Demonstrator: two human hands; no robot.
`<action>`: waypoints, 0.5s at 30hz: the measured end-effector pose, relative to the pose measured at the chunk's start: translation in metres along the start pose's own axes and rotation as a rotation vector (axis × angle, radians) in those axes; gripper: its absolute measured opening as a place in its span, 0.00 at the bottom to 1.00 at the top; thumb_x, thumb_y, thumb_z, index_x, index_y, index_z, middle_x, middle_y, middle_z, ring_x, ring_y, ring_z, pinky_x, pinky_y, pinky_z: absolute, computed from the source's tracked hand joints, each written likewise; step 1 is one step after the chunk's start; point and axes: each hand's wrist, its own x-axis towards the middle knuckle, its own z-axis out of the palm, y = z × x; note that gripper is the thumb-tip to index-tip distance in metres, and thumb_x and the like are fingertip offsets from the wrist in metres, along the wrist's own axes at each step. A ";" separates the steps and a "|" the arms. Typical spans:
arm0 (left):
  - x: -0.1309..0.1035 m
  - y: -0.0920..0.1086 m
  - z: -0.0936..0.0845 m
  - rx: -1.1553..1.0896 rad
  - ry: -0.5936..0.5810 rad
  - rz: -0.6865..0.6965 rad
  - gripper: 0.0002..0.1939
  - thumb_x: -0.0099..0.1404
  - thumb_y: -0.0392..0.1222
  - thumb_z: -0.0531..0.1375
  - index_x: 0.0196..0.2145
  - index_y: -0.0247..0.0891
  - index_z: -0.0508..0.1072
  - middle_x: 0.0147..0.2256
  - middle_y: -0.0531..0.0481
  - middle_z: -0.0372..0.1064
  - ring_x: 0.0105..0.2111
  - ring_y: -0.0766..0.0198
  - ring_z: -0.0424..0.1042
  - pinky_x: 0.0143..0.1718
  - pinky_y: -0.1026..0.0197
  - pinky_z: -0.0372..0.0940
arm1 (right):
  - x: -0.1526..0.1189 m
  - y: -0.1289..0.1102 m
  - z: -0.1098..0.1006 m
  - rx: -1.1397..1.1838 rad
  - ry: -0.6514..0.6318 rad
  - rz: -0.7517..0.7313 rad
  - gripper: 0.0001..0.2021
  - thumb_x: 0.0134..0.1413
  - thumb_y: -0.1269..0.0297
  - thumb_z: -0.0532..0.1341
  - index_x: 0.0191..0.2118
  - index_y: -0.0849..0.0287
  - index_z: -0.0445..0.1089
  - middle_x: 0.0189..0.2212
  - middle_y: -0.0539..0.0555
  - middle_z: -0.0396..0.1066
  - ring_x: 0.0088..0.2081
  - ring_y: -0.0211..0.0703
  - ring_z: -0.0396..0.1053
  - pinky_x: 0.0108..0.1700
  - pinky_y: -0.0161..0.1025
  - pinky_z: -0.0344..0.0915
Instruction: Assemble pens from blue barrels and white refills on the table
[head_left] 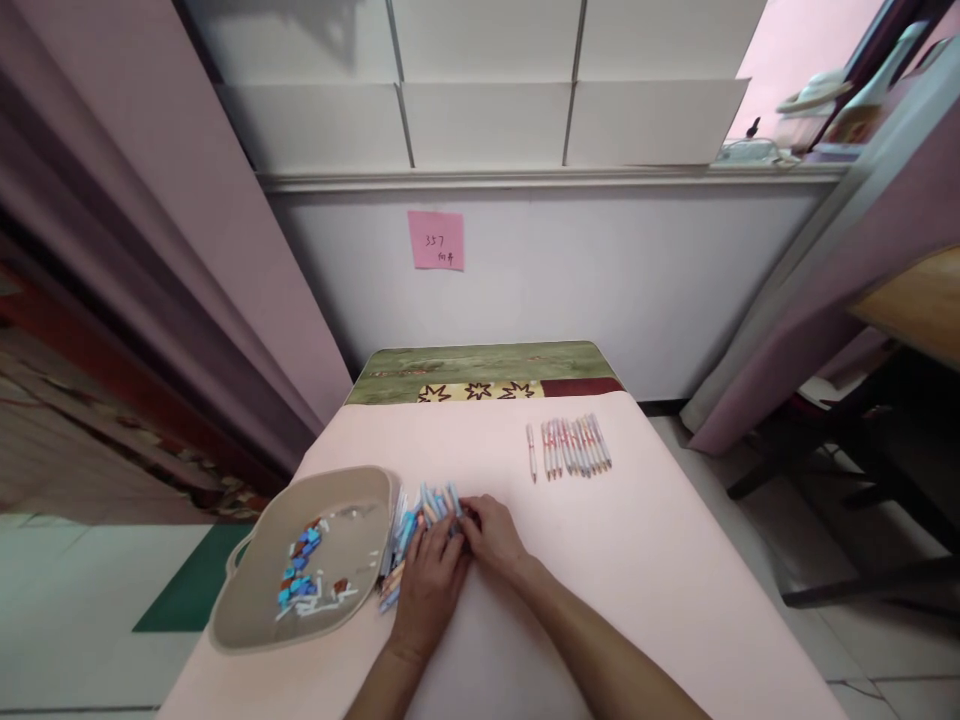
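A pile of blue, white and orange pens lies on the pink tabletop, right of a beige basket. My left hand rests over the pile's right side, palm down, its fingers on the pens; whether it grips one is hidden. Beside it, my right hand touches the right end of the pile with bent fingers, the fingertips partly hidden. Farther right, several pens lie side by side in a row, with a single pen a little apart at the row's left.
Inside the basket are small blue and brown pieces and white sticks. The pink-covered table meets a wall with a pink note. Curtains hang on both sides, and a dark stool stands at the right.
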 end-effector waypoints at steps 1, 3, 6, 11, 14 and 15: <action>0.000 -0.001 0.000 0.011 0.004 -0.008 0.10 0.65 0.36 0.54 0.43 0.38 0.71 0.51 0.40 0.69 0.54 0.54 0.66 0.57 0.43 0.57 | 0.000 -0.002 0.000 -0.006 0.002 -0.001 0.13 0.54 0.70 0.57 0.44 0.57 0.73 0.35 0.54 0.73 0.37 0.40 0.69 0.42 0.34 0.62; -0.001 -0.002 0.001 0.020 0.012 -0.008 0.10 0.65 0.36 0.54 0.43 0.37 0.71 0.51 0.39 0.69 0.54 0.53 0.65 0.57 0.43 0.58 | -0.001 -0.006 -0.001 -0.025 0.013 0.002 0.12 0.53 0.69 0.59 0.44 0.56 0.74 0.34 0.52 0.74 0.37 0.40 0.70 0.41 0.33 0.62; -0.003 -0.003 0.002 -0.003 0.010 0.006 0.10 0.64 0.36 0.55 0.43 0.37 0.70 0.51 0.38 0.68 0.54 0.52 0.65 0.58 0.43 0.57 | -0.003 -0.003 -0.017 -0.081 0.070 0.036 0.13 0.54 0.66 0.59 0.45 0.56 0.73 0.34 0.52 0.75 0.36 0.39 0.71 0.41 0.32 0.62; -0.006 -0.002 0.003 -0.030 0.014 0.004 0.09 0.64 0.34 0.55 0.42 0.37 0.70 0.52 0.38 0.67 0.56 0.51 0.63 0.59 0.41 0.54 | 0.008 0.031 -0.080 -0.276 0.248 0.239 0.14 0.62 0.62 0.51 0.42 0.61 0.72 0.37 0.59 0.75 0.38 0.43 0.71 0.41 0.36 0.61; -0.007 0.002 0.003 -0.017 0.042 0.018 0.14 0.64 0.34 0.55 0.47 0.35 0.69 0.53 0.36 0.66 0.57 0.50 0.62 0.59 0.40 0.52 | 0.025 0.048 -0.107 -0.392 0.267 0.347 0.14 0.60 0.61 0.53 0.40 0.63 0.73 0.35 0.62 0.75 0.38 0.46 0.72 0.39 0.37 0.61; -0.008 0.003 0.003 -0.018 0.040 0.032 0.15 0.64 0.34 0.55 0.49 0.35 0.68 0.53 0.36 0.66 0.57 0.50 0.62 0.60 0.40 0.51 | 0.030 0.051 -0.110 -0.423 0.257 0.364 0.14 0.59 0.59 0.55 0.40 0.63 0.73 0.35 0.62 0.75 0.38 0.47 0.72 0.39 0.38 0.61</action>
